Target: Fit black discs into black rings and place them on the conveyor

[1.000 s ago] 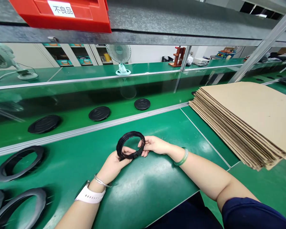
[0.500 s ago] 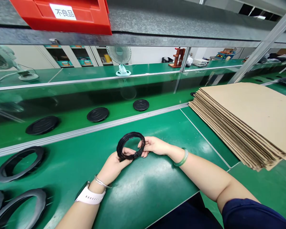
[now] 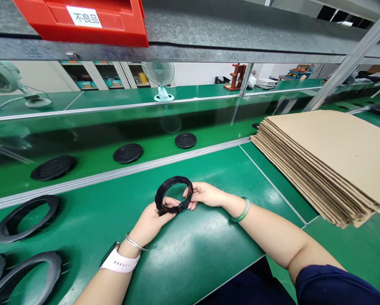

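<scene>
A black plastic ring (image 3: 160, 194) is held tilted above the green table (image 3: 190, 258), its open middle showing the green behind it. My left hand (image 3: 154, 218) grips the ring's lower left edge, thumb in front and fingers reaching into the opening. On the right side of the ring, my right hand (image 3: 204, 194) pinches the rim between thumb and fingers. Another black ring (image 3: 6, 226) lies on the table to the left, and a larger-looking ring (image 3: 52, 271) lies nearer to me, overlapping one cut off by the picture's edge.
Black round discs, one of them a ridged disc (image 3: 128, 153), sit on the green conveyor belt (image 3: 152, 148) behind a metal rail (image 3: 114, 173). A stack of cardboard sheets (image 3: 329, 148) stands at the right. A red bin (image 3: 91, 25) hangs overhead by the metal shelf (image 3: 228, 29).
On the belt, the black discs have shifted slightly to the left. Both hands and the held ring look practically still.
</scene>
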Demonstrator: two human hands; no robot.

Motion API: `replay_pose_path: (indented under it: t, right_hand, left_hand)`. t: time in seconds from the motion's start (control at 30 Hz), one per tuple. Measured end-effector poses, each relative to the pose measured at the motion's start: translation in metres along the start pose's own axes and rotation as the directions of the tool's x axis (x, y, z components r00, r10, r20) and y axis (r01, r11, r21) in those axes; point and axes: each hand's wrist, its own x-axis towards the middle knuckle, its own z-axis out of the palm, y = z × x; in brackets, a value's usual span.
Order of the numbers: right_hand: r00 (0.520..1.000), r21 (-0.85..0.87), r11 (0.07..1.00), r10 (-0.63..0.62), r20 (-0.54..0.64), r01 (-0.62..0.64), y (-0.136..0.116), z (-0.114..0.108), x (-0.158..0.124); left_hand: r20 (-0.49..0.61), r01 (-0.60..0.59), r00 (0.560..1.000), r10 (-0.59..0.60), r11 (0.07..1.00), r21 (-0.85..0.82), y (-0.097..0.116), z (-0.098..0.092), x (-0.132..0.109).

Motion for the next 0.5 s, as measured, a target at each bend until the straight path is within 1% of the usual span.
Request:
replay_pose_path:
  t: [0.5]
  right_hand:
    - [1.000,0.005,1.000,-0.007,-0.001,0.007,0.0011,-0.0007,0.0002]
  left_hand:
    - [0.009,-0.003,1.000,0.003,1.000,-0.003,-0.0006,-0.0002,0.0004]
